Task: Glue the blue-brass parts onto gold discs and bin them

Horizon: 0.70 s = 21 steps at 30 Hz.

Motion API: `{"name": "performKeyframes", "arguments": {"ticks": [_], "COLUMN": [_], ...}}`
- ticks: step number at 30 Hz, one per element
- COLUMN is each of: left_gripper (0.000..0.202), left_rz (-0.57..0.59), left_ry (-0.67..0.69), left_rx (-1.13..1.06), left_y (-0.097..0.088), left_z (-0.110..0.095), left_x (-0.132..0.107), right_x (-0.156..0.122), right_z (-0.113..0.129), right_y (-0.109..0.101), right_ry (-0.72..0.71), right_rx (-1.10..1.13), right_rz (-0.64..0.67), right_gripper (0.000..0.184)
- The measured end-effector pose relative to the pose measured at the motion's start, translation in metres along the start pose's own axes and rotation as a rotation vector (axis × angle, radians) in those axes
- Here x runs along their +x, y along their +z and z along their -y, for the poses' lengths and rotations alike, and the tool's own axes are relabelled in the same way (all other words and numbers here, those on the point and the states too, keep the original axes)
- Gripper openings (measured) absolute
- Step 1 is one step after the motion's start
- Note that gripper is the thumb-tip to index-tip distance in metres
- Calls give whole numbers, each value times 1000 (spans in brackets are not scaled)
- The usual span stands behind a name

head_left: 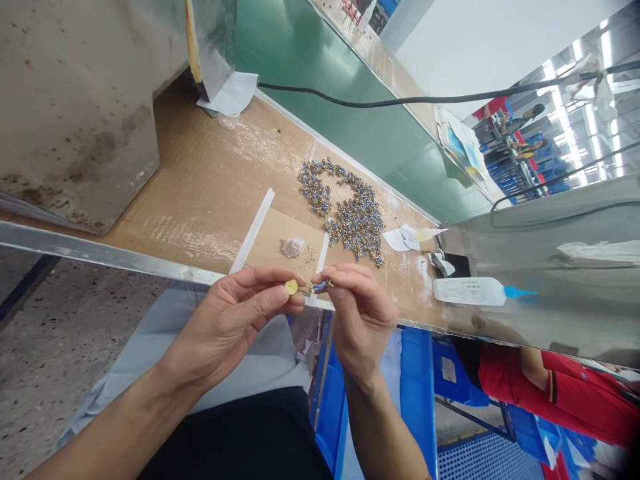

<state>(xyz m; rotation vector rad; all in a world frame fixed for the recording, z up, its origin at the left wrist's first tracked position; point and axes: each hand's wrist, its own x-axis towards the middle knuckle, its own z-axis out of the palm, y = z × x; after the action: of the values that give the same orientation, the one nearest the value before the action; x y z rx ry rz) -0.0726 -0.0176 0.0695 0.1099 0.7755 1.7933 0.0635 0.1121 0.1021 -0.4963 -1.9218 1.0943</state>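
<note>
My left hand (pixel 245 310) pinches a small tool with a round yellow end (pixel 291 287), its thin tip pointing right. Between the thumb and fingers of my right hand (pixel 363 307) is a tiny blue-and-gold part (pixel 321 285). The tool's tip meets or nearly meets that part; I cannot tell which. Just beyond my hands, a small clear dish (pixel 293 247) sits on a cardboard sheet, with tiny brown bits (pixel 311 256) scattered beside it. Farther back lies a big spread pile of similar blue-and-gold parts (pixel 353 217).
A white bottle with a blue nozzle (pixel 470 291) lies at the right. White paper scraps (pixel 403 238) are near it. A stained metal housing (pixel 75 100) stands at left, and a green belt (pixel 340 87) runs behind. Blue bins (pixel 420 373) stand below; a person in red (pixel 565 393) is at right.
</note>
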Motion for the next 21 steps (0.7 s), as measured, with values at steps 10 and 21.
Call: {"name": "performKeyframes", "arguments": {"ticks": [10, 21], "left_gripper": [16, 17], "left_rz": [25, 22], "left_ry": [30, 101], "left_rx": [-80, -56], "left_y": [7, 17], "left_z": [3, 4], "left_x": [2, -2], "right_x": [-4, -2], "right_z": [9, 13], "right_y": [-1, 0], "right_ry": [-36, -127], "right_rx": [-11, 5], "right_rz": [-15, 24], "right_gripper": [24, 39]}}
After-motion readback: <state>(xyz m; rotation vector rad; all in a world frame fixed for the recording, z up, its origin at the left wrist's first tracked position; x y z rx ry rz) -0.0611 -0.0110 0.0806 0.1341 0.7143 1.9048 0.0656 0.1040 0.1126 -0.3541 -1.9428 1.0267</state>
